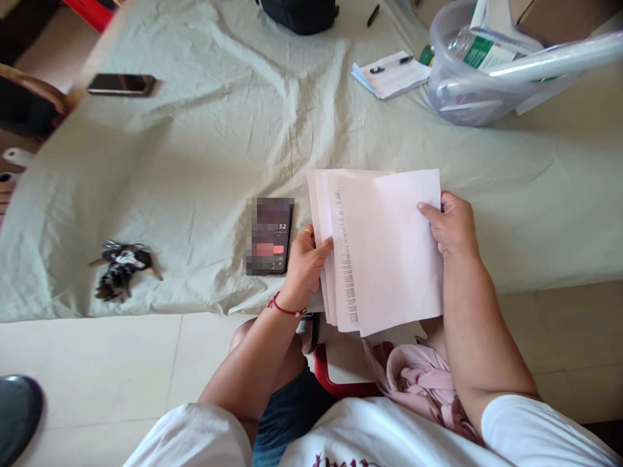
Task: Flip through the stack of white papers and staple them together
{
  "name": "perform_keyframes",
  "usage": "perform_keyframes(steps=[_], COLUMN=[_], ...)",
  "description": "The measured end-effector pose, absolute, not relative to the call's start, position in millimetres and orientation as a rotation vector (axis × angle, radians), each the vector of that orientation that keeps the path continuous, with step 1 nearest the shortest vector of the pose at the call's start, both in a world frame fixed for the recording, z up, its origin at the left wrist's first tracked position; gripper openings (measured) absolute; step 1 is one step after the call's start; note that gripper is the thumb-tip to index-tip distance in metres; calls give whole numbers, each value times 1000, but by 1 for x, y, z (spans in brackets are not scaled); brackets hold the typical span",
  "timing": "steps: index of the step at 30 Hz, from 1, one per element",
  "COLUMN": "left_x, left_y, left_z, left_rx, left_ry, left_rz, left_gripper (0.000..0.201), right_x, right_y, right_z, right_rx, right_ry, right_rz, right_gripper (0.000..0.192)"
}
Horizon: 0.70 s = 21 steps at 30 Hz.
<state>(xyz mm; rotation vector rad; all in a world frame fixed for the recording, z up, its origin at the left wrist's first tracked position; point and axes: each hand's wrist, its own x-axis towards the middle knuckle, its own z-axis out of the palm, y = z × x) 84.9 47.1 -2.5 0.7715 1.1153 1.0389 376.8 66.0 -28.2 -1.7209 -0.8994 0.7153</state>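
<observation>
A fanned stack of paper sheets [394,259] is held between my two hands, over the table's front edge. The top sheet looks blank, and a strip of printed text shows on the sheet under it. My left hand [307,263] grips the stack's left side, thumb on top; a ring and a red bracelet are on it. At the right edge, my right hand [453,224] pinches the sheets with the thumb on top, its other fingers hidden behind. Just left of my left hand lies a smartphone [280,237] with its screen lit, partly blurred out.
Keys [124,266] lie at the front left of the cloth-covered table [204,162]. Another phone [121,84] rests farther back. At the back right are a notepad [392,76] with a pen and a plastic basket [467,97] holding a bottle. A black bag [299,14] stands at the back.
</observation>
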Motion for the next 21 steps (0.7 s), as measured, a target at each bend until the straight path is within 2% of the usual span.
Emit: perform_keyframes(steps=[5, 12, 21], left_x=[86, 86, 85], left_y=[46, 46, 47], left_z=[-2, -3, -4], left_rx=[788, 767, 759], left_ry=[1124, 1109, 1109], left_rz=[1064, 1078, 1086], left_gripper=[46, 46, 45], right_x=[377, 383, 390], right_y=[67, 63, 64], right_z=[-31, -30, -35], right_rx=[-1676, -1769, -1809], right_ry=[-900, -1010, -1082], right_rz=[748, 696, 576], right_gripper=[38, 26, 22])
